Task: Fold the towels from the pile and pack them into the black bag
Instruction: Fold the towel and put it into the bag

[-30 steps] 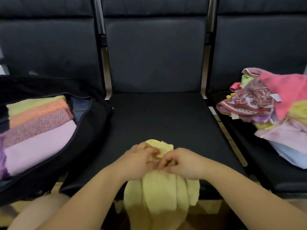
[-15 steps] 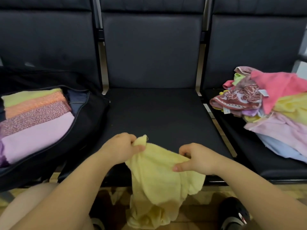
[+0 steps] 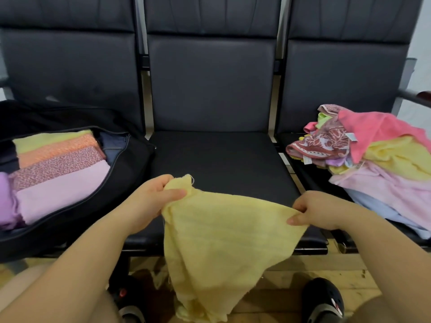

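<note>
A pale yellow towel (image 3: 224,243) hangs spread between my hands over the front edge of the middle seat. My left hand (image 3: 151,201) pinches its left top corner. My right hand (image 3: 319,210) pinches the right top corner. The towel's lower part droops toward the floor. The open black bag (image 3: 130,164) lies on the left seat, holding folded towels (image 3: 58,173) in yellow, orange, speckled pink and lilac. The pile of loose towels (image 3: 382,159) sits on the right seat.
The middle black seat (image 3: 219,159) stretches behind the towel. Black seat backs stand across the rear. Two black shoes (image 3: 324,299) rest on the tan floor below.
My hands have moved apart from a bunched grip at the centre, spreading the yellow towel wide between them.
</note>
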The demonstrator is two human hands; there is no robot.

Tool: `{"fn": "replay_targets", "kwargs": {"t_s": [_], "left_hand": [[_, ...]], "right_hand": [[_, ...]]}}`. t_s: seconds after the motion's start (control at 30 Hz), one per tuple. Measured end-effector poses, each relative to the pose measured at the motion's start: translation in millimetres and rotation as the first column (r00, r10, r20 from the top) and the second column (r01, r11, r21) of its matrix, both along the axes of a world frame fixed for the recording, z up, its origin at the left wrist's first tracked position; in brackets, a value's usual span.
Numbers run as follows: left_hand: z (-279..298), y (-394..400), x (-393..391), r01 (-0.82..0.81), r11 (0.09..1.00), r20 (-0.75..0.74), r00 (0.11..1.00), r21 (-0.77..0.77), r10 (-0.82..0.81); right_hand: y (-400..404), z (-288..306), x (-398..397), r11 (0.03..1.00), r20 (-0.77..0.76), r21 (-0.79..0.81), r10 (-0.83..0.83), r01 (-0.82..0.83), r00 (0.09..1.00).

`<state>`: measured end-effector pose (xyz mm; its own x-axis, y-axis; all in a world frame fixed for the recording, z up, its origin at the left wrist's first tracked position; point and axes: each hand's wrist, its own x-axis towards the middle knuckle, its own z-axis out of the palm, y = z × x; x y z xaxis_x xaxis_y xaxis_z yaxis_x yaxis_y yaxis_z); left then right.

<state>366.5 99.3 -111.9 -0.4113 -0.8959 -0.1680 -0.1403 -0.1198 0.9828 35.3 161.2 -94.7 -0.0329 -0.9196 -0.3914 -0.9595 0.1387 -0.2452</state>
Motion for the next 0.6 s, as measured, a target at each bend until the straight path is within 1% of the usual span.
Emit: {"fn": "replay_targets", "kwargs": {"t_s": [0.07,0.1,0.17,0.2,0.23,0.3,0.33,0.37,0.43,0.47,0.5,0.53,0.6], "left_hand": [[1.7,0.8,9.0,0.028,0.999,-0.012,1.0,0.044,-0.028],[2.0,0.6,13.9,0.027,0.998,0.005,1.0,0.058,-0.027],[-1.5,-0.7,23.2,0.004,0.999,0.097,0.995,0.049,-0.009],[-3.4,-0.2,25.8,-0.018,1.0,0.15,0.989,0.02,0.015],[-5.1,0.4,26.8,-0.047,0.999,0.205,0.978,-0.02,0.05],[-4.4,3.2,26.8,-0.111,0.992,0.284,0.951,-0.055,0.123],[-3.1,4.3,26.8,-0.138,0.99,0.285,0.948,-0.026,0.14],[-3.1,4.3,28.3,-0.146,0.989,0.284,0.948,-0.011,0.143],[-4.2,3.4,36.5,-0.118,0.992,0.321,0.939,-0.038,0.124],[-3.1,4.5,42.3,-0.088,0.995,0.362,0.926,-0.057,0.103],[0.0,6.7,48.9,-0.061,0.997,0.374,0.925,-0.044,0.073],[4.8,9.3,54.2,-0.043,0.999,0.326,0.945,0.029,0.032],[16.3,14.1,69.1,0.048,0.982,0.099,0.993,0.181,-0.067]], "right_hand": [[1.3,-1.1,-10.6,0.998,0.012,-0.062,-0.032,0.033,0.999],[2.8,-2.1,-15.2,0.993,0.066,-0.095,-0.06,0.066,0.996],[7.0,-3.9,-19.4,0.978,0.255,-0.134,-0.121,0.158,0.959],[9.0,-4.1,-18.9,0.969,0.38,-0.116,-0.158,0.216,0.911],[9.8,-5.0,-18.1,0.961,0.503,-0.072,-0.196,0.267,0.841],[11.8,-5.2,-16.3,0.946,0.676,0.016,-0.249,0.324,0.693],[13.1,-2.7,-14.7,0.941,0.727,0.039,-0.257,0.335,0.637],[14.3,0.8,-13.9,0.94,0.75,0.046,-0.256,0.339,0.61],[16.9,8.2,-16.0,0.934,0.765,0.034,-0.254,0.356,0.592],[19.9,13.2,-18.1,0.937,0.773,0.042,-0.25,0.347,0.583],[23.9,18.5,-22.0,0.944,0.789,0.066,-0.247,0.323,0.562],[27.9,24.2,-25.4,0.954,0.815,0.1,-0.242,0.283,0.527],[34.2,34.0,-33.4,0.967,0.884,0.138,-0.217,0.214,0.414]]}}
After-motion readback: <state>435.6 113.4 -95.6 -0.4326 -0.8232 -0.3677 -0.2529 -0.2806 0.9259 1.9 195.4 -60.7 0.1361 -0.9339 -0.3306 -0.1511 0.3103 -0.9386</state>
